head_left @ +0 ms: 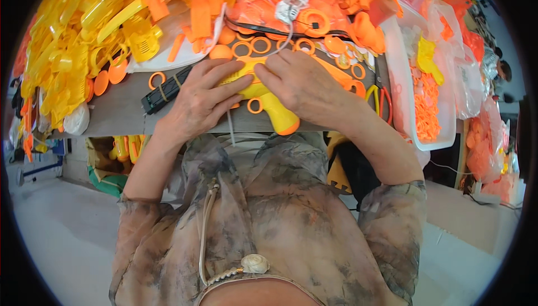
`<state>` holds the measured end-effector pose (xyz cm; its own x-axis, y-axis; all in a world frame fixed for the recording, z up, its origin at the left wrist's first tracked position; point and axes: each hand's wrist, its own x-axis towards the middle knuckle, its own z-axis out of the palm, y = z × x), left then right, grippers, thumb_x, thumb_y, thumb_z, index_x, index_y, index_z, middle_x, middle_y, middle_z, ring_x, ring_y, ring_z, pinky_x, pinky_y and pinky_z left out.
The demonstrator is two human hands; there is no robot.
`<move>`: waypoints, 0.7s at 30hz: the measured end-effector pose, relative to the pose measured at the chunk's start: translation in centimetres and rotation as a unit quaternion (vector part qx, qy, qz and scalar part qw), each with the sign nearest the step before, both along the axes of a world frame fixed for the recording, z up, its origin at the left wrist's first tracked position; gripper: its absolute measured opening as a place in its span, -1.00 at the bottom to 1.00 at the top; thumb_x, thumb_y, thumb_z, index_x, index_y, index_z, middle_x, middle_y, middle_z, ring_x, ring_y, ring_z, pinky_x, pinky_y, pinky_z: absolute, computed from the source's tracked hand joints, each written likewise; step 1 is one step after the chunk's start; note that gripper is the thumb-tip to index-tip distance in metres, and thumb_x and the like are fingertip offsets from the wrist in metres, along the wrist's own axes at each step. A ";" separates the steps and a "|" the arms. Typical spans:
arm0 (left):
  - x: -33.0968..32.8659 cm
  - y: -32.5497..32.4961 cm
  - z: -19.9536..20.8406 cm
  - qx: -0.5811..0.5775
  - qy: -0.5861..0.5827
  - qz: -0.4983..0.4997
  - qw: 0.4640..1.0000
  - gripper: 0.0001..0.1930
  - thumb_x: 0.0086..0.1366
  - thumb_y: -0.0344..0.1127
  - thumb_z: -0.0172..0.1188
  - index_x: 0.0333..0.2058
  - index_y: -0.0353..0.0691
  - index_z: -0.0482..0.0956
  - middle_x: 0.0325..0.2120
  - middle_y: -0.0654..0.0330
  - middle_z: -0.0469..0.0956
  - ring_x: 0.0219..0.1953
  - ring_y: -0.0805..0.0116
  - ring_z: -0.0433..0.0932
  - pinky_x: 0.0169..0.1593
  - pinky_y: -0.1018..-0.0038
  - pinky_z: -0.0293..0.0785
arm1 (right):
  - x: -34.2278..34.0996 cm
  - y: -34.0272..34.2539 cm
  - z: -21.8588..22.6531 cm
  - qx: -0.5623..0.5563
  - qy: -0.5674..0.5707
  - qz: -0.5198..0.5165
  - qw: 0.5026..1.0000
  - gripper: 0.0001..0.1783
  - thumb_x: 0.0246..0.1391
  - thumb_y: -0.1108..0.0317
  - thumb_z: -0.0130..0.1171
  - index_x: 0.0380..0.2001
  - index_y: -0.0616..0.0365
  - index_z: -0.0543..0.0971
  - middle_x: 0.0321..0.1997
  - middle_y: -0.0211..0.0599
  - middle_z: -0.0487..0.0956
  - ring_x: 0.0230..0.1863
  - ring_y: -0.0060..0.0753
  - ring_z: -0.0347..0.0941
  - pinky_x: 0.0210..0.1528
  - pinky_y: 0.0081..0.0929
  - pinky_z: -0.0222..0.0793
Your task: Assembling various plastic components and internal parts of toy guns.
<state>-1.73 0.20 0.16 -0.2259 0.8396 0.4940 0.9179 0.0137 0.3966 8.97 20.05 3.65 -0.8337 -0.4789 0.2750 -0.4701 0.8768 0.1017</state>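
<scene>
Yellow plastic makes up the toy gun (263, 96) that is held flat on the grey table (120, 113), near its front edge, with the orange-tipped grip pointing toward the person. The left hand (202, 101) is laid over the rear of the toy gun, fingers partly curled and pressed down on its top — not a full closed grasp. The right hand (300, 85) is set on the front part, fingers bent and fingertips pinched against the upper edge of the body. Just beside the grip an orange ring (255, 105) is seen on the table. A black strip (165, 93) lies partly under the left hand. Behind the hands, a heap of yellow plastic parts (84, 31) is piled at the left — and a clear tub of small orange pieces (426, 104) stands at the right.
</scene>
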 end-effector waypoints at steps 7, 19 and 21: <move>-0.3 0.1 -0.3 0.006 -0.026 -0.015 1.000 -0.58 -0.03 -0.42 0.27 -0.10 -0.21 0.54 -0.07 0.08 0.45 -0.05 0.10 0.39 0.02 0.28 0.34 | 1.3 0.9 -1.0 -0.160 0.047 -0.089 0.982 -0.73 -0.06 0.44 0.02 -0.21 0.18 0.49 -0.21 -0.25 0.47 -0.20 -0.28 0.40 -0.22 -0.43 0.35; -0.4 -0.7 -0.6 0.032 -0.106 0.016 0.994 -0.48 -0.04 -0.40 0.30 -0.02 -0.31 0.45 -0.10 0.06 0.48 -0.02 0.08 0.40 0.05 0.28 0.32 | 5.7 13.3 -4.2 -0.089 -0.006 -0.549 0.831 -0.74 -0.03 0.38 0.18 -0.26 0.28 0.54 -0.22 -0.03 0.49 -0.25 0.07 0.47 -0.22 -0.21 0.39; -0.3 -0.4 -0.4 0.025 -0.104 0.014 0.994 -0.48 -0.04 -0.40 0.30 -0.03 -0.31 0.46 -0.10 0.06 0.48 -0.02 0.08 0.41 0.05 0.28 0.32 | 6.2 13.4 -4.6 -0.103 -0.011 -0.557 0.824 -0.76 -0.03 0.36 0.18 -0.30 0.30 0.54 -0.21 -0.01 0.46 -0.23 0.08 0.46 -0.21 -0.19 0.39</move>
